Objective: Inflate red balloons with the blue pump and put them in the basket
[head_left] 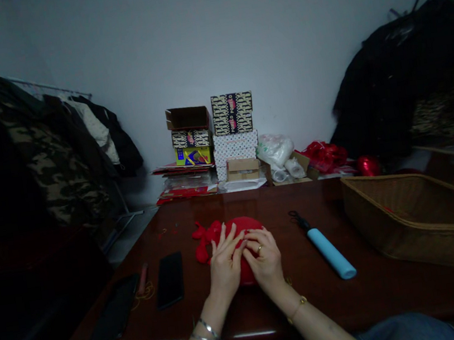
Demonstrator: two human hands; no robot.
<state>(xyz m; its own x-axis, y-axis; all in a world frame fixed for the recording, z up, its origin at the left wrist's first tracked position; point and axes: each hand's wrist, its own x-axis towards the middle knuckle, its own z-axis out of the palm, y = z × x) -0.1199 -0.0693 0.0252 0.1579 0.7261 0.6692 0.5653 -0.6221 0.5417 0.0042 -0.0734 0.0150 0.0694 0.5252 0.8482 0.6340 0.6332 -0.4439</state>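
Note:
A round red balloon (247,274) rests on the dark wooden table in front of me, partly covered by my hands. My left hand (225,263) leans on it from the left, thumb and index finger pinched together, the other fingers stretched out over it. From the right, my right hand (264,255) meets it with curled fingers, its thumb touching the left thumb. The small part between the fingertips is hidden. Beside the left hand lies a bunch of limp red balloons (202,250). Right of the hands is a light blue hand pump (331,252) with a black end.
A wicker basket (411,217) stands at the table's right. Toward the left lie a black phone (170,279), a dark flat object (115,309) and thin yellowish bands (143,295). Stacked boxes (236,146) and plastic bags (275,151) line the wall behind; clothes hang on both sides.

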